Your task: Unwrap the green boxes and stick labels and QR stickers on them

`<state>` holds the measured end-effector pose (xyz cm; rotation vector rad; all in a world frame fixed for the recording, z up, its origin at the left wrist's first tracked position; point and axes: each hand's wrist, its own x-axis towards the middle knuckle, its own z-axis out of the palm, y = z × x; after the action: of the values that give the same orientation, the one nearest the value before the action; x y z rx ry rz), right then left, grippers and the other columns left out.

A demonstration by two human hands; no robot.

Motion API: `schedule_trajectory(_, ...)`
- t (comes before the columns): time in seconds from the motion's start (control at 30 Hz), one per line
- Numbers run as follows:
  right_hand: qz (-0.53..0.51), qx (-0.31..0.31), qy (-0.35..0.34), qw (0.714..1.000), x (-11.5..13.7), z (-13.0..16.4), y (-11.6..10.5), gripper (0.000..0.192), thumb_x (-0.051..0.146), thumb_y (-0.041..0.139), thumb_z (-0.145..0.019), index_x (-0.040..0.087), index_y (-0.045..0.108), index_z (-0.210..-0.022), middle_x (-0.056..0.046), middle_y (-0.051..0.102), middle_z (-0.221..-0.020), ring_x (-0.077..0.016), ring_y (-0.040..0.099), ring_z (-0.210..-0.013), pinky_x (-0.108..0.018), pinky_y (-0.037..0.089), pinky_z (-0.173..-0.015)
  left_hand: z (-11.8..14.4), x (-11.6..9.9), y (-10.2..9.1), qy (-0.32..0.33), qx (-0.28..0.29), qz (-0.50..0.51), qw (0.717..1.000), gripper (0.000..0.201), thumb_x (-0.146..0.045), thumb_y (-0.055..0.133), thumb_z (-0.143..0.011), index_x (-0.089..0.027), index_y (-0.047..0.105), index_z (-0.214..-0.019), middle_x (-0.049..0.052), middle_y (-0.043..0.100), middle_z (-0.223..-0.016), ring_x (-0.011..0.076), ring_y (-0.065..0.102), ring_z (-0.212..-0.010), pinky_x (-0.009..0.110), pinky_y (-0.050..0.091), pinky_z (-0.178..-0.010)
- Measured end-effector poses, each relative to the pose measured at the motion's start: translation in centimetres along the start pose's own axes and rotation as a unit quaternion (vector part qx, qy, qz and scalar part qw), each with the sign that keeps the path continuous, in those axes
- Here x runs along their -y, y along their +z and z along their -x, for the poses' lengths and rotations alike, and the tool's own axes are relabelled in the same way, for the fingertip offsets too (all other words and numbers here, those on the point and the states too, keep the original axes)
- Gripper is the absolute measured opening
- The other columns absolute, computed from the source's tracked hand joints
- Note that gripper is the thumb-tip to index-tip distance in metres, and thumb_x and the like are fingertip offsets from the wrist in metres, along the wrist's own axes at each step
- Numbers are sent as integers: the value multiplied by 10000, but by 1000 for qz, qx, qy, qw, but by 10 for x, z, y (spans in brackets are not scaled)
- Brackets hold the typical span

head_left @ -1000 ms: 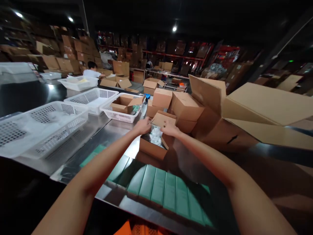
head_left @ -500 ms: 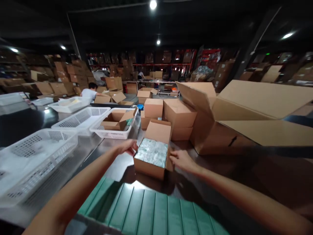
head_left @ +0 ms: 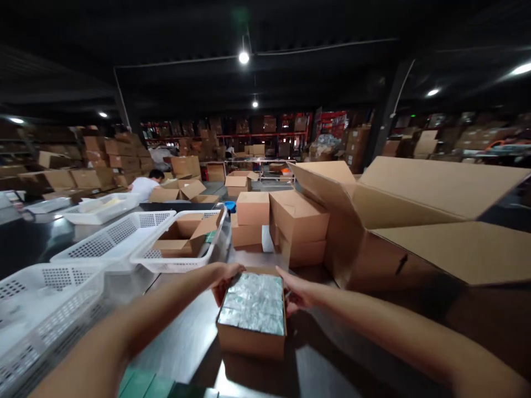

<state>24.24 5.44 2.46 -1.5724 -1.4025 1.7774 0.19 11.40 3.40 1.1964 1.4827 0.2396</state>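
Fingers point(head_left: 234, 269) of the left hand point(head_left: 223, 281) are bent about the far left corner of a small open box of brown cardboard point(head_left: 251, 341); those of the right hand point(head_left: 296, 291) are set at its right wall. Whether either set is clamped or merely laid against the cardboard cannot be told, since the fingertips are partly hidden. The box is located on the shiny metal desk point(head_left: 178, 320), between both hands. By placement on opposite sides, sideways slip is probably prevented. The silvery-green film-wrapped contents point(head_left: 253, 304) are left uncovered, presumably because the hands are kept to the edges. Flat green rectangular packs point(head_left: 145, 384) are laid at the near edge, likely for short reach. A large brown cardboard carton with spread flaps point(head_left: 373, 265) is stationed to the right, its opening apparently kept accessible.
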Motion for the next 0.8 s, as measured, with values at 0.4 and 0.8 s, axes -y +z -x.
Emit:
schedule_trajectory(0.4,87,-165,-128,974,18,36,30,690,283,607,-835,238,316,-1458,-67,673,-1085,-220,652,-990,-321,564,-824,74,41,-14,124,-84,84,985,652,-464,791,-662,-176,577,-1206,153,711,-1068,372,659,-1051,482,530,-878)
schedule_trajectory(0.8,256,-124,-373,883,-58,24,64,777,235,734,-694,199,437,-1411,-149,503,-1344,-304,534,-1212,-443,512,-988,82,134,40,422,-194,89,881,1170,-183,858,-562,-230,205,-1532,155,478,-1460,323,487,-1312,415,367,-1121)
